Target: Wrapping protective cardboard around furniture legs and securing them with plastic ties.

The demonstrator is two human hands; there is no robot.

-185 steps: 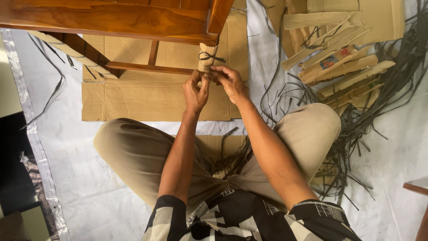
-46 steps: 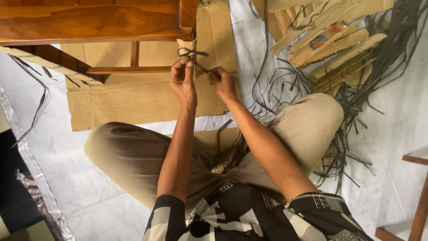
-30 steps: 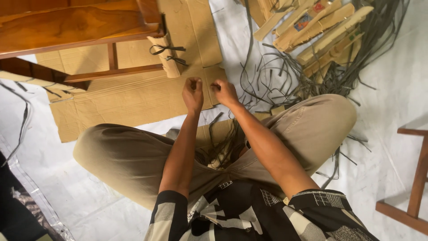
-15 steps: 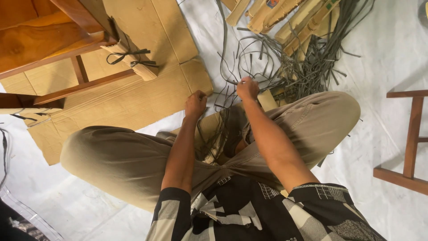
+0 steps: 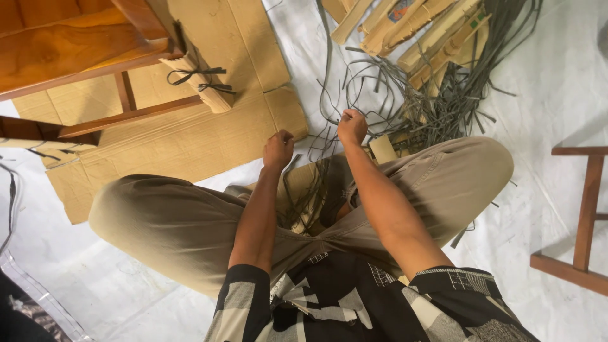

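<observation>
Seated cross-legged on a white sheet [image 5: 557, 82], seen from above. Right hand [image 5: 352, 125] closed in a fist around dark straps [image 5: 405, 95], right at the near edge of the tangled pile spread over the sheet ahead. Left hand [image 5: 278, 149] also curled shut, knuckles up, just beside the right one; whether anything is gripped inside it cannot be told. More dark straps hanging down between the two forearms, over the lap and a scrap of cardboard [image 5: 304, 190] lying there.

Ahead and to the left, flat cardboard sheet [image 5: 190, 139] on the floor under a wooden chair [image 5: 69, 50]. One chair leg [image 5: 202, 82] wrapped in cardboard and tied round with a dark strap, well apart from both hands. Beyond the strap pile, at the top, a heap of cardboard-wrapped sticks [image 5: 418, 31], partly lying on the straps. At the right edge, part of another wooden frame [image 5: 586, 209] standing on the sheet. Khaki trousers [image 5: 164, 221] and a black-and-white patterned shirt [image 5: 354, 304] in the foreground.
</observation>
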